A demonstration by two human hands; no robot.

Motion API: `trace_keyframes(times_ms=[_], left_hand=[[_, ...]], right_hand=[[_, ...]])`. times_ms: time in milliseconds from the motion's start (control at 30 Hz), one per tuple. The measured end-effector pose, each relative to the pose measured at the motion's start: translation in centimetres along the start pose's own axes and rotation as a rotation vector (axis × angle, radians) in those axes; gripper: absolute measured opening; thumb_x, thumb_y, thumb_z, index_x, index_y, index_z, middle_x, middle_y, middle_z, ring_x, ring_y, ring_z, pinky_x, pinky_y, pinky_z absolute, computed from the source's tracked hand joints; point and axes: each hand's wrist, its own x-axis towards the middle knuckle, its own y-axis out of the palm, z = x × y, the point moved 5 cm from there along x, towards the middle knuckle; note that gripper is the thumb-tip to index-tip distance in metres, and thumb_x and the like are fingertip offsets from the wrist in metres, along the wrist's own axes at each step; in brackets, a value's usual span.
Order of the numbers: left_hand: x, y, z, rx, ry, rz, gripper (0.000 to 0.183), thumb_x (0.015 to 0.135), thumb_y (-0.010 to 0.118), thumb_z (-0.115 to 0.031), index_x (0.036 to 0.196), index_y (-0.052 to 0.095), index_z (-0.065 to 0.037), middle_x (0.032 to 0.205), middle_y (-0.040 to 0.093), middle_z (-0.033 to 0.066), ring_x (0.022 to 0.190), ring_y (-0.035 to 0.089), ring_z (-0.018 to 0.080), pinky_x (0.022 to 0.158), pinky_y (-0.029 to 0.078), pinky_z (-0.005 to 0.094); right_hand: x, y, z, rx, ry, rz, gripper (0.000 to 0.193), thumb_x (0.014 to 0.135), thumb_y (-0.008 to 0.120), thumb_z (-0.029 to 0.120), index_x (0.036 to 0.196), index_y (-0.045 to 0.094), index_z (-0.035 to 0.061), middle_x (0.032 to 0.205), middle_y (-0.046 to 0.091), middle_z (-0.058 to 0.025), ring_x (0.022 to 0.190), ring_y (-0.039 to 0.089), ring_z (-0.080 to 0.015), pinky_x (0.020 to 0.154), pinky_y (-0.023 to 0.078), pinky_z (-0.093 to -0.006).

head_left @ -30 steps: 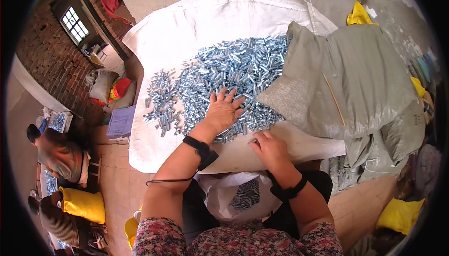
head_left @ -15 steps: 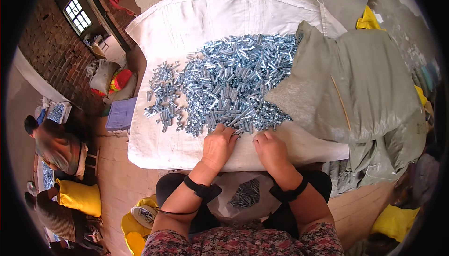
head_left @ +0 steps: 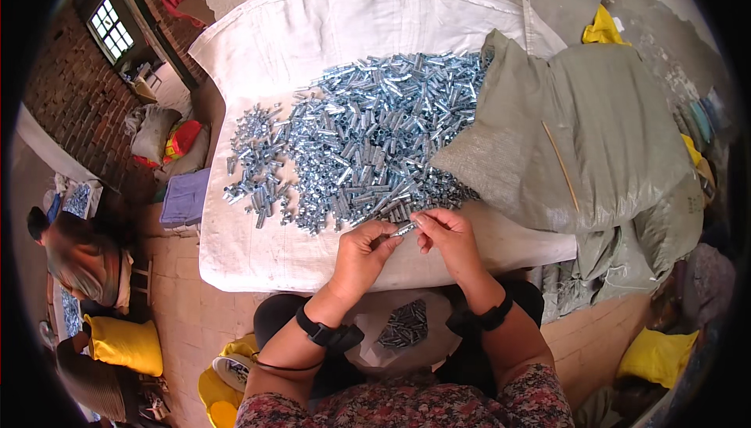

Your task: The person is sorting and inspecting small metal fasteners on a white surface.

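Note:
Between my two hands is a small silvery metal sleeve (head_left: 404,229), held just over the near edge of a heap of metal parts (head_left: 383,138). My left hand (head_left: 360,256) pinches one end between thumb and fingers. At the other end, my right hand (head_left: 447,239) has its thumb and forefinger closed on the piece or on a tiny part there, too small to make out. The heap mixes long sleeves with short nut-like pieces. A looser cluster of the same parts (head_left: 256,146) lies to its left on the white cloth (head_left: 242,260).
A pale bag or container (head_left: 361,342) in my lap holds finished-looking dark metal pieces (head_left: 403,324). A grey-green sack (head_left: 618,138) with a thin stick (head_left: 561,166) covers the right side. A yellow bag with a bowl (head_left: 232,371) stands lower left. Two people (head_left: 82,260) work far left.
Both hands have lifted from the heap's near edge and come together, with a metal sleeve now between them. The view has shifted slightly.

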Motion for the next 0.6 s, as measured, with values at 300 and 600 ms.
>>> trace_keyframes(times_ms=[300, 600], left_hand=[[-0.3, 1.1, 0.2, -0.488, -0.407, 0.09, 0.007, 0.093, 0.066, -0.005, 0.098, 0.067, -0.001, 0.081, 0.066, 0.0031, 0.058, 0.045, 0.0032, 0.049, 0.035, 0.019], [-0.4, 2.4, 0.6, -0.818, -0.572, 0.092, 0.008, 0.093, 0.063, -0.003, 0.101, 0.064, 0.0, 0.08, 0.066, 0.0065, 0.05, 0.039, 0.0031, 0.042, 0.026, 0.0185]], right_hand=[[-0.3, -0.1, -0.5, 0.013, 0.016, -0.048, 0.017, 0.095, 0.065, 0.017, 0.098, 0.07, 0.001, 0.076, 0.062, -0.0001, 0.061, 0.054, -0.0067, 0.054, 0.046, -0.0229], [-0.7, -0.7, -0.1, -0.042, -0.069, -0.107, 0.014, 0.093, 0.067, 0.015, 0.09, 0.067, 0.0008, 0.071, 0.06, 0.0009, 0.058, 0.053, -0.0054, 0.051, 0.044, -0.0213]])
